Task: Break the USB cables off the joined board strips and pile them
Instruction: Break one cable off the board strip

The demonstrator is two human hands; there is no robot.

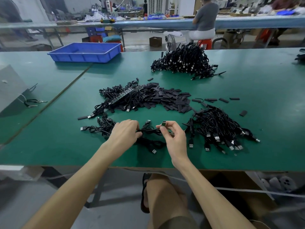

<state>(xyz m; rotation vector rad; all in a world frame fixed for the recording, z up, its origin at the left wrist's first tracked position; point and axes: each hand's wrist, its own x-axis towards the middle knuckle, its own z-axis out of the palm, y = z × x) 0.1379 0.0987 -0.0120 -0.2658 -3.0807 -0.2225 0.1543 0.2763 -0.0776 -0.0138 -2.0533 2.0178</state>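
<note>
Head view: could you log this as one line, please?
left hand grips cables | right hand pinches small piece | cable pile at right

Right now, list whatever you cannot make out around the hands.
Head view only.
The left hand: fingertips hidden under the hand itself, among the cables.
The piece pinched by the right hand: too small to identify.
The dark object at right edge: cut off by the frame.

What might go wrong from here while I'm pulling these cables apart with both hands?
The right hand pinches a small shiny-ended dark piece while the left hand grips the tangled black cables; a skewed pull might strain the wire instead of snapping cleanly. The black USB plug nearest the front edge of the green table could be swept off by a forearm.
</note>
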